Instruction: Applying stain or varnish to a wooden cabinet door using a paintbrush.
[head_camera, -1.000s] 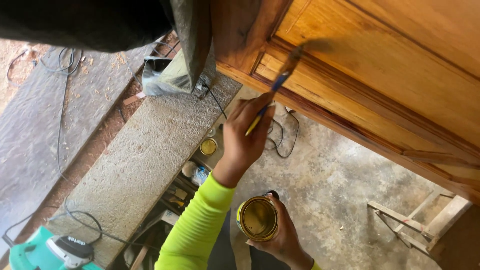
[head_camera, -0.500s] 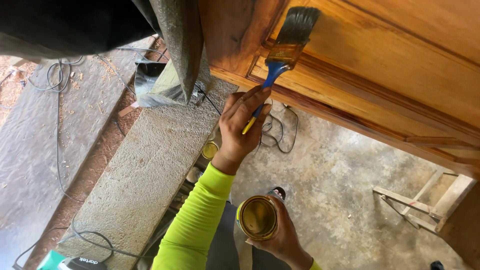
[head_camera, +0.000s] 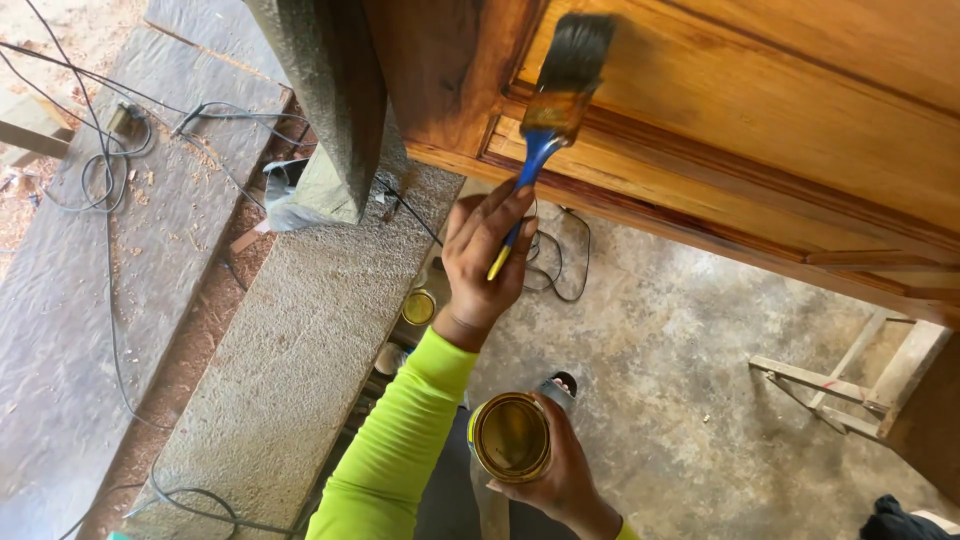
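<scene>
The paintbrush (head_camera: 556, 95), blue-handled with a dark bristle head, stands with its bristles pressed against the wooden door panel (head_camera: 760, 110), close to the moulded inner edge where the frame meets the raised field; the wood there looks glossy and wet. The left hand (head_camera: 482, 262), in a bright yellow-green sleeve, has its fingers closed around the lower end of the handle, reaching up and away from the body. Below it the right hand (head_camera: 560, 470) wraps its fingers around an open tin can (head_camera: 511, 437) of amber liquid, held upright near the chest. The step in hand looks like brushing finish along the panel's moulding, and judging by the sheen much of this corner is already coated. The next stroke calls for a steady draw along the groove without letting liquid pool or drip over the lower rail, and the can must stay level. Left of the door stands a rough concrete post (head_camera: 325, 110), and under it a long concrete slab (head_camera: 290, 340) runs diagonally. Black cables (head_camera: 110, 250) trail over the sawdust-strewn ground to the left, and another can (head_camera: 418, 307) sits low beside the slab. On the stained concrete floor (head_camera: 660, 400) at right leans a small wooden frame (head_camera: 850, 390).
</scene>
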